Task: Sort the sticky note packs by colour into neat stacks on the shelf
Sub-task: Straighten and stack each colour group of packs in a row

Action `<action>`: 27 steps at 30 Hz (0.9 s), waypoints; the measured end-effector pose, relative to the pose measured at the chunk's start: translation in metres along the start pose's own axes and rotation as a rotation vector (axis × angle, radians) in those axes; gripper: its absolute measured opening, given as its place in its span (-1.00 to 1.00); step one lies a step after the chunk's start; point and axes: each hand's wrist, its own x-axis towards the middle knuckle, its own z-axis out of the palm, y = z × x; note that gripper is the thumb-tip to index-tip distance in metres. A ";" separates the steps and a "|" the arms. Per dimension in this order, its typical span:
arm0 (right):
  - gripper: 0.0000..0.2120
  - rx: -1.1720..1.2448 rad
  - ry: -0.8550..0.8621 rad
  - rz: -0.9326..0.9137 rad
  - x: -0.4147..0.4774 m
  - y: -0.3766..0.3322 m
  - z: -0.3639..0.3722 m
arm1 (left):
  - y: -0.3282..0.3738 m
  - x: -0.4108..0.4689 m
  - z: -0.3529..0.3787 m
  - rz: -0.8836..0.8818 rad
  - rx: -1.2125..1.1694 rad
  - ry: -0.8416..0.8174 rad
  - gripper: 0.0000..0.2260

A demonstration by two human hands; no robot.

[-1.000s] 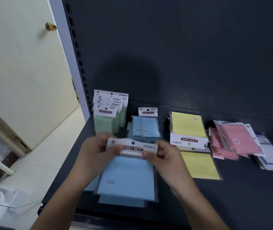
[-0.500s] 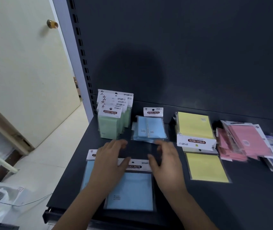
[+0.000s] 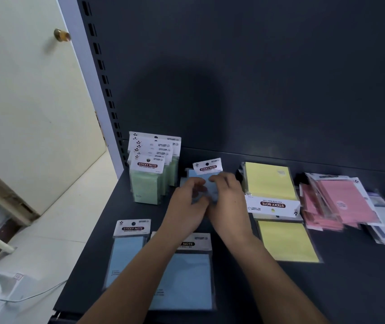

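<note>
A dark shelf (image 3: 327, 288) was seen. Large blue packs (image 3: 186, 281) were laid at lower centre, yellow packs (image 3: 268, 181) at centre right. At centre, small blue packs (image 3: 207, 167) were clasped by the curled left grip (image 3: 186, 204) and right grip (image 3: 230, 202).

Green packs (image 3: 147, 183) stand upright back-left; small blue packs (image 3: 207, 167) lie beside them, two large blue packs (image 3: 186, 281) flat in front (headers rearward); yellow packs (image 3: 268, 178) and pink packs (image 3: 341, 202) lie rightward.
</note>
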 end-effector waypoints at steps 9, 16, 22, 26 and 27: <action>-0.68 0.166 0.113 -0.083 -0.091 -0.006 -0.029 | 0.003 -0.043 0.009 -0.124 -0.511 0.110 -0.84; -0.70 0.495 0.023 0.309 -0.131 0.042 -0.039 | -0.015 -0.084 0.038 -0.014 -0.055 -0.185 -0.76; -0.72 0.280 -0.039 0.254 -0.125 0.052 -0.041 | -0.022 -0.089 0.048 0.302 0.477 -0.164 -0.68; -0.76 0.039 -0.033 0.126 -0.120 0.044 -0.037 | -0.023 -0.075 0.039 0.342 0.501 -0.080 -0.71; -0.77 0.073 -0.031 0.101 -0.114 0.039 -0.038 | -0.021 -0.069 0.034 0.327 0.465 -0.010 -0.69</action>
